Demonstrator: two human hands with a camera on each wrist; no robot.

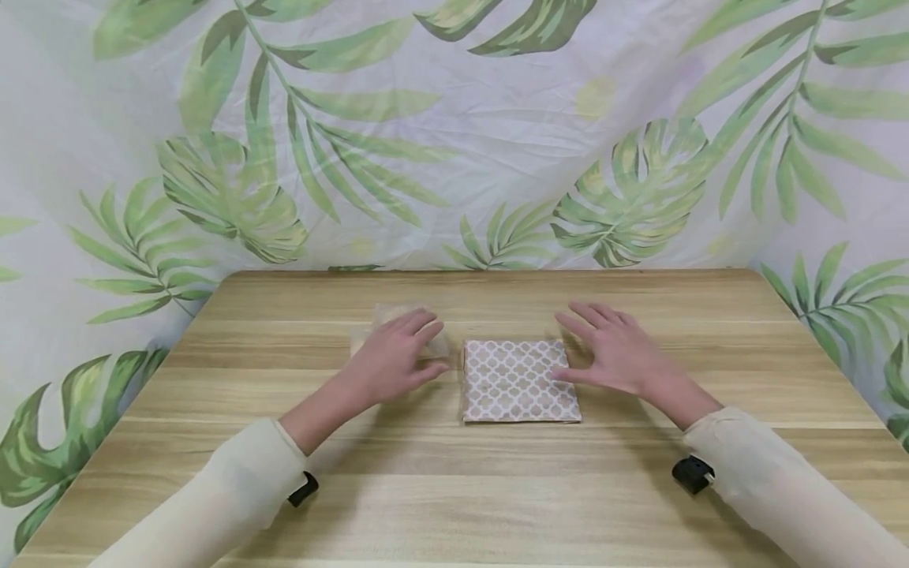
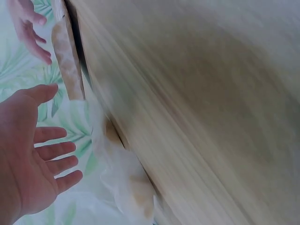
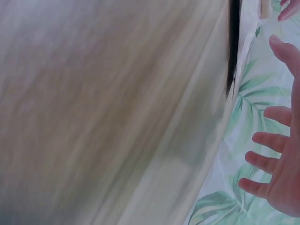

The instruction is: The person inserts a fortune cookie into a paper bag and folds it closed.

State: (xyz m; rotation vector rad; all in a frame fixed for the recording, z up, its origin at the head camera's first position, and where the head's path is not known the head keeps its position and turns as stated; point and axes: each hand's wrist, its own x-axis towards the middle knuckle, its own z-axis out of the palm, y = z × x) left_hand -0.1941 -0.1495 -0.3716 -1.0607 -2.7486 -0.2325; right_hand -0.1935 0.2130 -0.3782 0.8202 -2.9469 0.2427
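Observation:
A flat, square, beige packet-like item [image 1: 521, 383] with a white lattice pattern lies on the wooden table; whether it is folded cloth or paper I cannot tell. My left hand [image 1: 393, 357] hovers to its left with fingers spread, holding nothing. Over the item's right edge reaches my right hand [image 1: 616, 353], fingers apart and thumb above the pattern; contact is unclear. Behind the left hand lies a crumpled, see-through plastic sheet or bag [image 1: 387, 313], partly covered by that hand. The left wrist view shows this plastic [image 2: 133, 187] and the item's patterned side [image 2: 67, 61].
The wood-grain table [image 1: 454, 505] ends at a hanging cloth [image 1: 497, 158] printed with green leaves, which also runs along both sides. A small black device [image 1: 693, 475] sits under the right sleeve, and another [image 1: 304, 489] under the left sleeve.

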